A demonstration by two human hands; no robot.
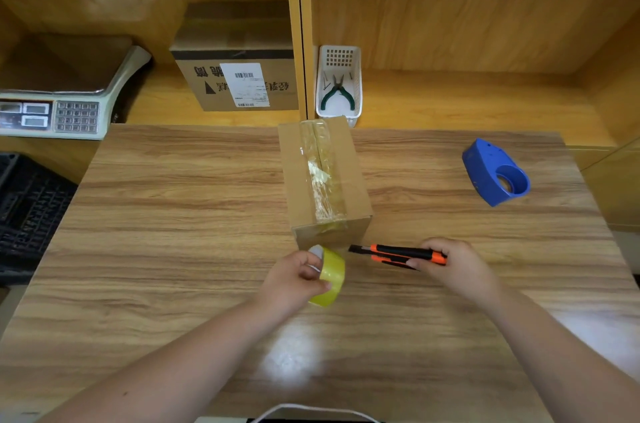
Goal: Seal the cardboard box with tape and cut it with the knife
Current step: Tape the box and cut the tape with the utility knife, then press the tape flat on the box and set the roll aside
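Observation:
A small cardboard box stands mid-table with a strip of clear tape running along its top seam and down the near face. My left hand holds a yellowish tape roll just in front of the box's near face. My right hand grips an orange and black utility knife. The knife lies nearly level, its tip pointing left toward the gap between roll and box.
A blue tape dispenser lies on the wooden table at the right. Behind, a shelf holds a weighing scale, a larger labelled carton and a white basket with pliers. A black crate sits at left.

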